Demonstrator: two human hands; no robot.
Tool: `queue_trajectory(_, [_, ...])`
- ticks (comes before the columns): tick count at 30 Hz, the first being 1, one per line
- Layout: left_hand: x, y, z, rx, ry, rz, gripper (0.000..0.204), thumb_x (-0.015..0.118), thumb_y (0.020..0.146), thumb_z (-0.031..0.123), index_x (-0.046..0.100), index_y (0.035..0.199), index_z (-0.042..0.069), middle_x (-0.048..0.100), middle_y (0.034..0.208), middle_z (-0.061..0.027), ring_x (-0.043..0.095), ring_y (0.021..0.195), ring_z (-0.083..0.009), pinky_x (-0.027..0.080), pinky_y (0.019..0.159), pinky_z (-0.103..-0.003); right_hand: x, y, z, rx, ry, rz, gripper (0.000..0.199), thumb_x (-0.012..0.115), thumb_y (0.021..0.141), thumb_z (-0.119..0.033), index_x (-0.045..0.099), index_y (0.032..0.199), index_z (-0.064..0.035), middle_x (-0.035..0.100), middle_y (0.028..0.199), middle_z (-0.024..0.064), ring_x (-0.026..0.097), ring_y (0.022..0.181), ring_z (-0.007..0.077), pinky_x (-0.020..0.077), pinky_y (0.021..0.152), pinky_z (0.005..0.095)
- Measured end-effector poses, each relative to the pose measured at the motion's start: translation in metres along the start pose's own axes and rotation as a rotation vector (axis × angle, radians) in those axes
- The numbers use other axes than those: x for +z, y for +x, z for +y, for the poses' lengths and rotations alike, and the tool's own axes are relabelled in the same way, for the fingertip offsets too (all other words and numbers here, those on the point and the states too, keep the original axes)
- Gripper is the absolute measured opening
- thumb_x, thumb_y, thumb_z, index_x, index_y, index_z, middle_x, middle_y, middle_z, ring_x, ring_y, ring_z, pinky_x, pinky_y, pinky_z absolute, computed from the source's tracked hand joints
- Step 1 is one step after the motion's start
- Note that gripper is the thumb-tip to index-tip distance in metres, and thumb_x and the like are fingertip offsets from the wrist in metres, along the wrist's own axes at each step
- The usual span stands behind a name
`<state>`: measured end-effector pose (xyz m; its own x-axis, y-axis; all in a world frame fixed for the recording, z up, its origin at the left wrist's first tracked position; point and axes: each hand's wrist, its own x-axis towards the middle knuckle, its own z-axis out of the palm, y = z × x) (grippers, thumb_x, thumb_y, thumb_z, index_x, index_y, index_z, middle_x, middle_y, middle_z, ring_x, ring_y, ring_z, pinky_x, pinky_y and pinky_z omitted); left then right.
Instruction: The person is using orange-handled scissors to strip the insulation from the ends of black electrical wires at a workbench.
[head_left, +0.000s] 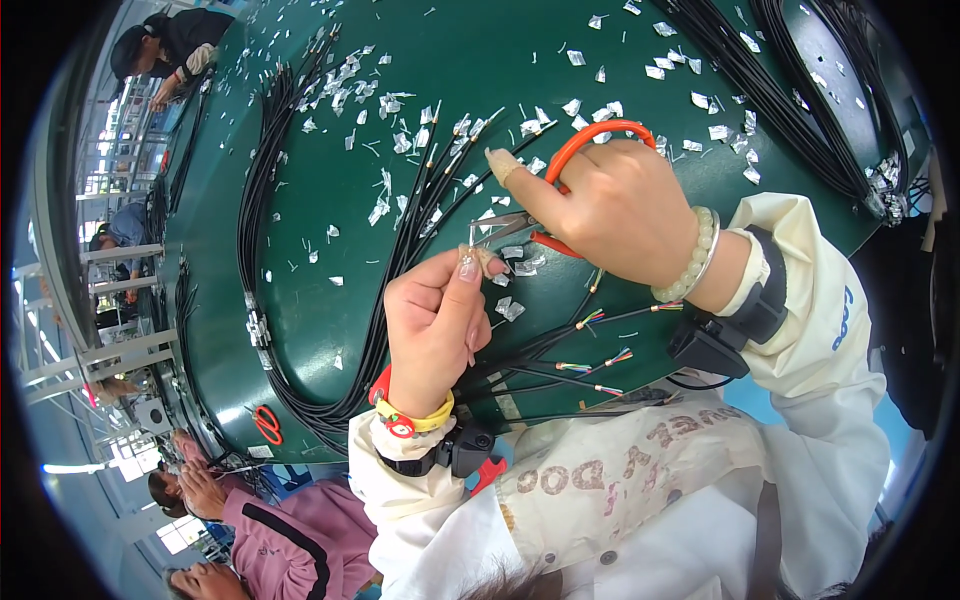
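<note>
The left fingers (458, 295) pinch a thin wire end (472, 234). The right fingers (535, 195) grip orange scissors (610, 127) just beside it. Black cables (404, 247) lie left of the fingers.

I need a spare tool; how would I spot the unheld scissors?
On the green table, a black cable bundle curves down the left. Left of its lower bend lie orange-red scissors. Unlike the pair in the right hand, nobody holds these.
</note>
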<state>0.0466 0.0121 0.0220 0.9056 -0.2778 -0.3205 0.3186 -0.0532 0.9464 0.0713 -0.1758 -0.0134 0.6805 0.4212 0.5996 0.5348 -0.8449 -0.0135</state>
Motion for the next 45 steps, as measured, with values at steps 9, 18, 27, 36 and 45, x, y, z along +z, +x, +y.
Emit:
queue_trajectory(9, [0.004, 0.0, -0.002, 0.081, 0.21, 0.093, 0.026, 0.046, 0.091, 0.018, 0.057, 0.088, -0.005, 0.038, 0.045, 0.0048, 0.03, 0.036, -0.0007, 0.025, 0.035, -0.018, 0.0, 0.0, -0.006, 0.035, 0.068, -0.077, 0.043, 0.062, 0.063, -0.012, 0.06, 0.106, -0.0103, 0.045, 0.048, 0.0007, 0.048, 0.042, 0.0158, 0.0399, 0.04, 0.027])
queue_trajectory(18, [0.0, 0.006, -0.006, 0.014, 0.14, 0.059, 0.026, 0.047, 0.091, 0.017, 0.06, 0.089, -0.006, 0.042, 0.045, 0.0045, 0.034, 0.036, -0.0012, 0.027, 0.036, -0.017, -0.001, 0.008, 0.01, 0.0, 0.488, 0.073, 0.042, 0.064, 0.061, -0.012, 0.061, 0.102, -0.0117, 0.046, 0.048, 0.0014, 0.048, 0.042, 0.0176, 0.0398, 0.041, 0.0285])
queue_trajectory(27, [0.004, 0.005, -0.003, 0.014, 0.088, 0.042, 0.025, 0.046, 0.091, 0.018, 0.057, 0.087, -0.004, 0.035, 0.044, 0.0053, 0.027, 0.035, -0.0013, 0.024, 0.035, -0.018, 0.002, 0.006, 0.014, -0.083, 0.036, 0.002, 0.041, 0.061, 0.065, -0.013, 0.06, 0.106, -0.0133, 0.046, 0.048, 0.0012, 0.048, 0.042, 0.0166, 0.0382, 0.039, 0.0285])
queue_trajectory(36, [0.002, 0.004, -0.004, -0.018, 0.07, 0.008, 0.028, 0.047, 0.091, 0.021, 0.059, 0.089, -0.004, 0.041, 0.044, 0.0047, 0.034, 0.036, -0.0011, 0.027, 0.036, -0.017, 0.002, 0.006, 0.01, -0.094, 0.006, -0.014, 0.04, 0.059, 0.066, -0.011, 0.06, 0.106, -0.0132, 0.046, 0.049, 0.0015, 0.049, 0.042, 0.0163, 0.0386, 0.039, 0.0279])
queue_trajectory(45, [0.005, 0.006, -0.006, 0.068, 0.243, 0.09, 0.022, 0.05, 0.089, 0.015, 0.061, 0.085, -0.004, 0.044, 0.045, 0.0026, 0.036, 0.037, -0.0011, 0.026, 0.036, -0.018, 0.003, 0.001, 0.0, 0.0, 0.028, -0.141, 0.038, 0.062, 0.065, -0.014, 0.061, 0.103, -0.0118, 0.048, 0.05, 0.0028, 0.052, 0.045, 0.0167, 0.0399, 0.041, 0.029])
